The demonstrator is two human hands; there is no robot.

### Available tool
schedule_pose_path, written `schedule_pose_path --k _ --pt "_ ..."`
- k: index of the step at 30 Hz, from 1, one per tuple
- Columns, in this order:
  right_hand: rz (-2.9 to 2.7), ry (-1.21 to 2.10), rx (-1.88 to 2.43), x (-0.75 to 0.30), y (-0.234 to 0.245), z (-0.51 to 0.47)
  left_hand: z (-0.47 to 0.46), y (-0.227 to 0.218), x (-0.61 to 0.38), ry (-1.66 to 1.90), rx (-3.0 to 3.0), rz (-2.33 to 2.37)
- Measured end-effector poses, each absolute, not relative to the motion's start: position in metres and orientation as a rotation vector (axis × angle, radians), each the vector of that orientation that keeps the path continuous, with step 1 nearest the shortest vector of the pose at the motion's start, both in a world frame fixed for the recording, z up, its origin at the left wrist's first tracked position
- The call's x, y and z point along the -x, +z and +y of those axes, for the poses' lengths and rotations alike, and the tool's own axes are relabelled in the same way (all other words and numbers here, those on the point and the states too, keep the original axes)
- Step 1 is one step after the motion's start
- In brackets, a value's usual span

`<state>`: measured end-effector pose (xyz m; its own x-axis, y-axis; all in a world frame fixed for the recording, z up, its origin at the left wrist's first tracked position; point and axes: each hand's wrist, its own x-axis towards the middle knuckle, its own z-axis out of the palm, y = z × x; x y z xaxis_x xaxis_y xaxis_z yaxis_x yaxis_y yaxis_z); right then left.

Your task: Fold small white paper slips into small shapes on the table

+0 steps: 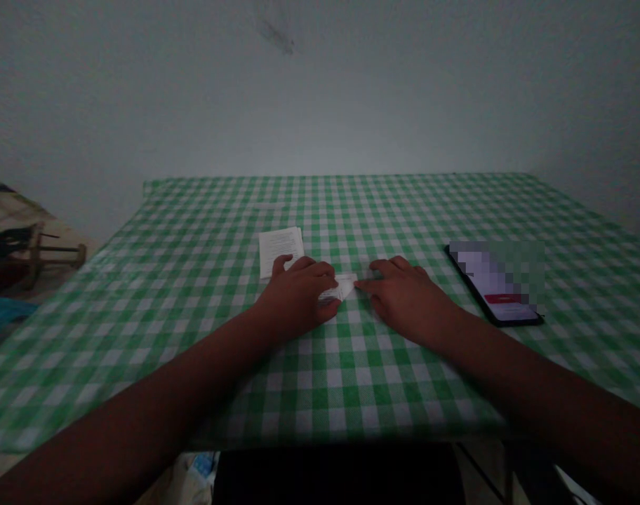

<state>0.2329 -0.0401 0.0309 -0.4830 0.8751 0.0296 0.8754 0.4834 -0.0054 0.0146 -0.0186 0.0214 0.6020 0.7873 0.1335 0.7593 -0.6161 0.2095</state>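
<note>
A small piece of folded white paper (345, 286) with printed lines lies on the table, its right end narrowing to a point. My left hand (299, 291) holds its left part, thumb at the near edge and curled fingers over the top, hiding much of it. From the other side, my right hand (407, 298) touches the paper's pointed end with a stretched index finger. The other right fingers are apart and hold nothing. Just beyond my left hand lies a small stack of printed paper sheets (281, 247), its near edge partly covered by that hand.
A green and white checked tablecloth (394, 386) covers the table. To the right lies a phone (509, 311) with a lit, partly blurred screen. The wall (330, 105) stands behind the table. A wooden stool (57, 249) and a blue object (4, 315) are at the far left.
</note>
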Motion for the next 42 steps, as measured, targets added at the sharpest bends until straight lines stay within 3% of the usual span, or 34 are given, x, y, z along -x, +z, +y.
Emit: schedule_pose_path --k 7,14,26,42 --pt "-2.557 -0.138 1.694 -0.239 0.03 -0.028 -0.021 0.031 -0.016 0.259 -2.671 1.286" --pt "-2.734 0.078 1.11 -0.228 0.028 -0.034 -0.02 0.023 -0.016 0.316 -2.705 1.304" --pt "-2.683 -0.075 1.56 -0.233 0.031 -0.036 -0.018 0.021 -0.015 0.326 -2.684 1.317" --pt "-2.737 0.019 1.412 -0.229 0.024 -0.035 -0.018 0.02 -0.015 0.329 -2.705 1.308"
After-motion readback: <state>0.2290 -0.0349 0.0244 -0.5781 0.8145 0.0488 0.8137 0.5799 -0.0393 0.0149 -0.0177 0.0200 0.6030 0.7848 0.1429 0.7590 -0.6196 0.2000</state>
